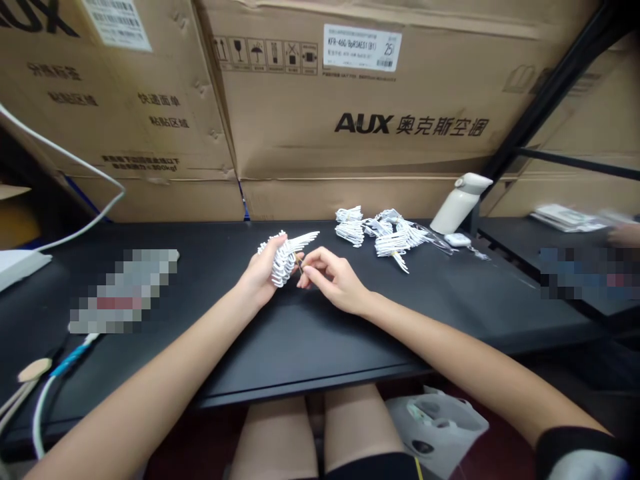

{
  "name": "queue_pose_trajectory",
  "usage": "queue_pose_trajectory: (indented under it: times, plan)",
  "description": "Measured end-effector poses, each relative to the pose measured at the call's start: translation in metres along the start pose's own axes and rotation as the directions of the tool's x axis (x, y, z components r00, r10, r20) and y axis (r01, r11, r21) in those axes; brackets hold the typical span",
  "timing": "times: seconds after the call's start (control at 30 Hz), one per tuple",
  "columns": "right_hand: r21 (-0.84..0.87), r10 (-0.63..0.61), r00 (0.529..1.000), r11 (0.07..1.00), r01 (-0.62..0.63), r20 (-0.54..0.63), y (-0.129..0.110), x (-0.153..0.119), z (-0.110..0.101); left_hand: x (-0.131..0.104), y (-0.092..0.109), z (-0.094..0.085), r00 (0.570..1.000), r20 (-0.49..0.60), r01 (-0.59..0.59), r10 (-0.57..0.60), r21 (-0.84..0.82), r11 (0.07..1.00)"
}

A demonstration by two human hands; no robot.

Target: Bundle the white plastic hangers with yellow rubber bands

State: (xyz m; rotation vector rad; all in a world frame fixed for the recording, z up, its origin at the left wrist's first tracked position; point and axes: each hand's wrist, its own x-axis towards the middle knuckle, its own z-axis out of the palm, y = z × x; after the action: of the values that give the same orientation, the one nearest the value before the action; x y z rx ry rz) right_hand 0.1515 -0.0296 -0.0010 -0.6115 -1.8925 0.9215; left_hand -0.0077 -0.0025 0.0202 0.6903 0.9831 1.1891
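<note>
My left hand (263, 270) is wrapped round a bundle of white cables (284, 262), whose loose ends fan out to the upper right. Close beside it, my right hand (335, 277) pinches a thin dark strand, perhaps a tie or rubber band, at the bundle's right side. The strand is too small to name surely. Further back on the black table (320, 347) lie more bundled white cables (393, 240), one of them with a yellowish band round its middle. A smaller white bundle (349, 227) sits to their left.
A cream bottle (460, 203) stands tilted in view at the back right, with a small white case (457, 240) before it. Large cardboard boxes (400, 153) wall the back. At left lie a blurred-out device (125, 293) and a white cable (75, 160). A plastic bag (440, 433) hangs below.
</note>
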Motion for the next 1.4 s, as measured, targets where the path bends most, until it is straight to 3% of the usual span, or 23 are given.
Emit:
queue_pose_trajectory:
  times: [0.1,0.2,0.3,0.37,0.53,0.67,0.77,0.83,0.9,0.97,1.03,1.13,1.23,1.4]
  plan:
    - [0.138,0.113,0.992,0.985,-0.105,-0.054,0.0,0.002,-0.003,-0.004,0.0,0.002,0.998,-0.033,-0.048,0.049,0.033,0.998]
    - [0.165,0.124,0.97,0.982,-0.09,-0.211,0.003,0.008,-0.015,-0.006,0.0,0.004,0.998,-0.055,-0.026,0.029,0.068,0.997]
    - [0.151,0.125,0.936,0.985,-0.078,-0.33,0.006,0.015,-0.03,-0.006,-0.002,0.004,1.0,-0.016,-0.006,0.008,0.107,0.994]
    - [0.15,0.147,0.928,0.983,-0.101,-0.341,0.009,0.019,-0.039,-0.006,-0.004,0.003,0.998,0.047,0.022,-0.029,0.141,0.99]
    - [0.182,0.216,0.96,0.966,-0.183,-0.179,0.015,0.021,-0.04,-0.009,-0.006,0.002,0.975,0.198,0.07,-0.104,0.172,0.983]
    - [0.236,0.231,0.956,0.954,-0.187,-0.178,0.015,0.021,-0.033,-0.012,-0.004,0.001,0.956,0.263,0.082,-0.129,0.184,0.98]
    - [0.308,0.264,0.956,0.927,-0.214,-0.129,0.008,0.02,-0.034,-0.013,-0.005,-0.001,0.911,0.357,0.113,-0.206,0.263,0.958]
    - [0.413,0.326,0.944,0.856,-0.313,0.039,0.002,0.019,-0.037,-0.014,-0.007,-0.003,0.872,0.434,0.101,-0.228,0.297,0.949]
    - [0.556,0.351,0.906,0.716,-0.422,0.235,-0.003,0.018,-0.042,-0.016,-0.007,-0.004,0.849,0.485,0.069,-0.212,0.296,0.953]
    - [0.696,0.352,0.907,0.59,-0.408,0.233,-0.005,0.019,-0.045,-0.017,-0.006,-0.004,0.837,0.513,0.045,-0.188,0.279,0.959]
    - [0.775,0.392,0.913,0.538,-0.331,0.118,-0.004,0.02,-0.046,-0.018,-0.005,-0.004,0.83,0.528,0.042,-0.18,0.264,0.964]
    - [0.749,0.402,0.915,0.618,-0.239,-0.04,-0.001,0.02,-0.045,-0.017,-0.004,-0.005,0.842,0.516,0.037,-0.156,0.233,0.972]
    - [0.634,0.312,0.939,0.757,-0.156,-0.142,-0.004,0.02,-0.045,-0.015,-0.004,-0.004,0.877,0.469,0.009,-0.101,0.195,0.981]
    - [0.283,0.146,0.946,0.957,-0.061,-0.29,-0.008,0.017,-0.036,-0.013,-0.005,-0.001,0.921,0.388,-0.072,-0.026,0.236,0.969]
